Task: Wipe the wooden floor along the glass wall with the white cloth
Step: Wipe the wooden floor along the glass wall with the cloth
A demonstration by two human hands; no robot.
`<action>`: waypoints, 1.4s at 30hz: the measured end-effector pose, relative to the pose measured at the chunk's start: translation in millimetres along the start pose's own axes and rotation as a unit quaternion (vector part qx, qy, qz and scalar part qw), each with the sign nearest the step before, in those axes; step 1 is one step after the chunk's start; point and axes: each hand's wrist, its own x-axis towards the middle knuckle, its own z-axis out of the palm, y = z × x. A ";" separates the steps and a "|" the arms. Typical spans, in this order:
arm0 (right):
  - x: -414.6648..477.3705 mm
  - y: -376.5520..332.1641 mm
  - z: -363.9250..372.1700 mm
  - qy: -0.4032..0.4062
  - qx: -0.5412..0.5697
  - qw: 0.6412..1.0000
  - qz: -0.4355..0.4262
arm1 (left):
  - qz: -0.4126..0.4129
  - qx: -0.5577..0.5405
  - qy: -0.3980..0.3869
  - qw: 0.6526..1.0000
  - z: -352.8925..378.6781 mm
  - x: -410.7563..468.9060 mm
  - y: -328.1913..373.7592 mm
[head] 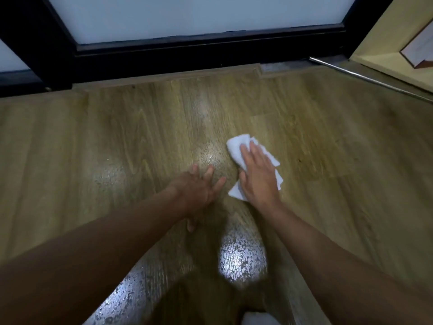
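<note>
The white cloth (236, 146) lies crumpled on the wooden floor (117, 137), a little right of centre. My right hand (257, 177) presses flat on top of it, fingers pointing toward the glass wall (199, 17). Cloth edges stick out above, right of and below the palm. My left hand (199, 191) rests flat on the bare floor just left of the cloth, fingers spread, holding nothing. The frosted glass wall with its black frame (187, 55) runs across the top, well beyond both hands.
Wet, shiny patches (241, 259) glisten on the floor near me and to the lower left. A metal rail (365, 77) runs diagonally at the upper right beside a pale yellow panel (384, 48). A white object (257, 319) shows at the bottom edge.
</note>
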 end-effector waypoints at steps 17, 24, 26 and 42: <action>-20.7 44.3 -18.0 -0.037 -0.006 0.996 -0.076 | -0.007 -0.077 0.056 0.995 -17.7 23.8 20.5; -17.1 122.4 -60.8 0.034 0.033 0.997 0.053 | -0.047 -0.117 -0.001 0.992 -41.2 34.6 40.2; 14.4 114.6 -53.3 0.064 0.022 0.989 0.134 | -0.053 -0.107 -0.012 0.993 -49.9 36.9 43.0; 11.9 153.2 -62.0 0.053 -0.034 0.978 0.197 | -0.074 -0.214 -0.051 0.973 -85.7 60.6 78.9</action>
